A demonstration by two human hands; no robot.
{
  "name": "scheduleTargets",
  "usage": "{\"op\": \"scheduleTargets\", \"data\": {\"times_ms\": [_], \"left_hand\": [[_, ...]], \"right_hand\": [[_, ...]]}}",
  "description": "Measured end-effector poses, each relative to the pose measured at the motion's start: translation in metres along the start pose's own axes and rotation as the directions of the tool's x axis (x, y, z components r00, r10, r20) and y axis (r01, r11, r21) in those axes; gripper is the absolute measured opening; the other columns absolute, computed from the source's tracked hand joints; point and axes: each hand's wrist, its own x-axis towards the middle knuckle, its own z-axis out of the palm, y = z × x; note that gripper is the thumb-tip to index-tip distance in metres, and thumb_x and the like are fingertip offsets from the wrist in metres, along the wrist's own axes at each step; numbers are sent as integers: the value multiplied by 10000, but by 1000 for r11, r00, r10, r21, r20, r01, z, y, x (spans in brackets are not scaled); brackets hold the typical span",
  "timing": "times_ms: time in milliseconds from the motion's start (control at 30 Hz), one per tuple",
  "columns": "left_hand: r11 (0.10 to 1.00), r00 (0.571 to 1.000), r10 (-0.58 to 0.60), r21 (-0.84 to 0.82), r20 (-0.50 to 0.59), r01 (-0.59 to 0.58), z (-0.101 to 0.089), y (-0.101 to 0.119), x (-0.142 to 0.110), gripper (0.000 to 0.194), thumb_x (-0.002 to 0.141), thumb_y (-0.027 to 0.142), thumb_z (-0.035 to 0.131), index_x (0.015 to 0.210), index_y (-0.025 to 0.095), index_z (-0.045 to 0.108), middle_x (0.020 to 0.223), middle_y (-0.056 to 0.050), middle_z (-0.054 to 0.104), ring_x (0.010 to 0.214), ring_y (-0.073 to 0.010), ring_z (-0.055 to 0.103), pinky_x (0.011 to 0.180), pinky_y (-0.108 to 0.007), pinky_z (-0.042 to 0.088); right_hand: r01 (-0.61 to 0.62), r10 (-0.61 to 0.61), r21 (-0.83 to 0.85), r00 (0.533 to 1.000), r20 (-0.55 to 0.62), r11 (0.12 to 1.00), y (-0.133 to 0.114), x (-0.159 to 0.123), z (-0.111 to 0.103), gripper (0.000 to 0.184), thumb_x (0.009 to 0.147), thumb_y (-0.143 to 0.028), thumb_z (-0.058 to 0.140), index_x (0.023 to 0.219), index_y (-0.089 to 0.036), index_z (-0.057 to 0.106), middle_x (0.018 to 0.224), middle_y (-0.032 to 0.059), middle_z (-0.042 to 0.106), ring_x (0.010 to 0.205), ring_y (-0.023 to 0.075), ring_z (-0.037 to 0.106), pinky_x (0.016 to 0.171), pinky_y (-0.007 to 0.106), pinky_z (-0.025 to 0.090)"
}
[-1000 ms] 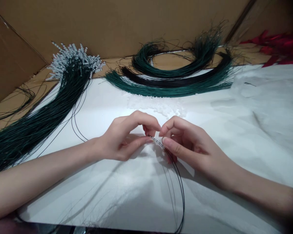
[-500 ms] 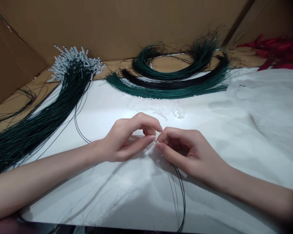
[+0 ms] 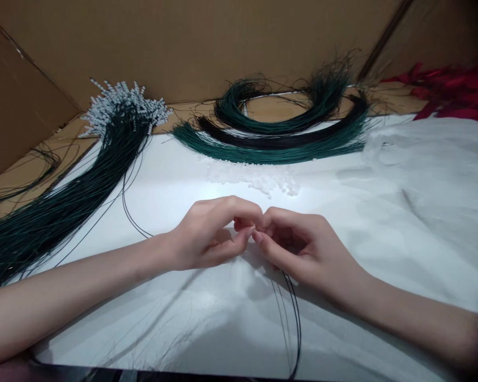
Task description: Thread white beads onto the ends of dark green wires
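Observation:
Over the white sheet, my right hand (image 3: 308, 244) is closed in a pinch on thin dark cords (image 3: 298, 315), which hang in a curve below the palm to the front edge. My left hand (image 3: 213, 233) is also closed, thumb and forefinger pressed together against the right fingertips. A tiny pale bit shows where the fingertips meet; what the left fingers grip is too small to make out. Beyond the hands lies a scatter of small white beads (image 3: 258, 178).
At left lies a thick bundle of dark green cords (image 3: 87, 185), its far ends strung with white beads (image 3: 123, 103). Curved cord bundles (image 3: 279, 151) lie behind the loose beads. Red ribbon (image 3: 454, 93) and a clear plastic bag (image 3: 430, 175) are at right. Cardboard walls (image 3: 183, 48) stand behind.
My left forefinger and thumb have come together, and the left hand has closed in against the right fingertips. The right hand keeps its pinch in nearly the same place.

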Motion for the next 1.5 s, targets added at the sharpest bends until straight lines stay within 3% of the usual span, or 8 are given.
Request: {"op": "scheduleTargets", "data": {"times_ms": [133,300,400,533,767,933,1133,1500], "left_hand": [[1000,1000,-3,-13,-4,2,-1,1,-1,302,805,-2,637,1037,167,543,832,-14,643,699,-98,622,628,-203,528],[924,950,-309,-223,38,310,-8,6,3,130,969,135,488,1091,170,513,845,-30,602,737,-111,593,659,-238,504],[895,922,-374,-221,98,386,-10,7,8,65,991,203,491,1017,157,529,805,-15,578,688,-95,544,610,-219,450],[910,922,-351,-170,162,377,-7,7,9,127,995,265,492,921,163,502,741,7,544,626,-89,485,556,-214,392],[940,923,-337,12,183,341,-2,7,8,153,1007,292,441,900,183,455,772,5,558,662,-105,504,597,-223,405],[923,896,-379,21,233,384,-6,7,9,252,1038,315,366,882,172,504,761,-8,597,680,-117,533,651,-251,422],[950,902,-304,25,307,312,-7,5,11,363,1056,271,305,759,169,489,683,14,528,632,-105,472,692,-268,402],[956,920,-281,-2,274,293,-6,4,9,363,1039,244,359,704,166,474,620,31,494,580,-81,450,584,-215,378]], "right_hand": [[0,0,0,1000,2,1000,0,0,1,149,872,-147,570,725,-167,561,583,-57,468,521,64,426,460,193,338],[5,-6,53,1000,13,999,0,1,1,119,910,-168,544,796,-178,573,601,-53,485,521,72,438,470,207,348],[28,-28,67,1000,2,997,-1,0,1,139,931,-193,535,798,-178,575,614,-43,511,529,78,462,478,213,363],[12,-11,73,1000,-15,997,-3,-1,3,136,930,-192,538,810,-172,599,619,-35,528,531,78,473,476,210,372],[-12,21,167,999,-51,986,2,-1,4,143,918,-185,566,785,-172,617,572,-38,549,482,69,488,435,184,379],[-49,64,278,997,-47,959,3,0,4,90,873,-199,676,819,-173,610,570,-38,610,489,74,564,458,167,446],[-95,123,375,991,-52,922,0,0,4,260,768,-200,806,812,-194,550,590,-55,648,461,85,607,454,178,485],[-128,132,437,991,21,891,1,3,2,365,777,-327,813,869,-217,477,598,-51,672,478,104,605,484,212,491]]}}
